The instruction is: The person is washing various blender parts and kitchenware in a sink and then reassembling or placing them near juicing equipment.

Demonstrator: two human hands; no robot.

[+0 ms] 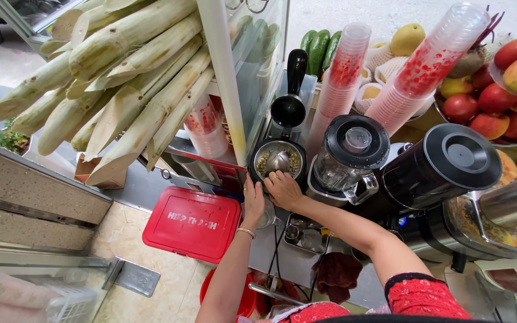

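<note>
Red sleeves reach over a crowded steel bench (294,263) beside a tiled floor; both hands, left hand (252,200) and right hand (282,188), grip the citrus press (279,160) just ahead.

Steel counter (297,263) carried press (279,160), blender (349,157), black juicer (441,167), small tray (306,234) w/ dark rag (336,276) just beside. Tiled floor (145,239) below had red box (191,222) & red bucket (248,299).
</note>
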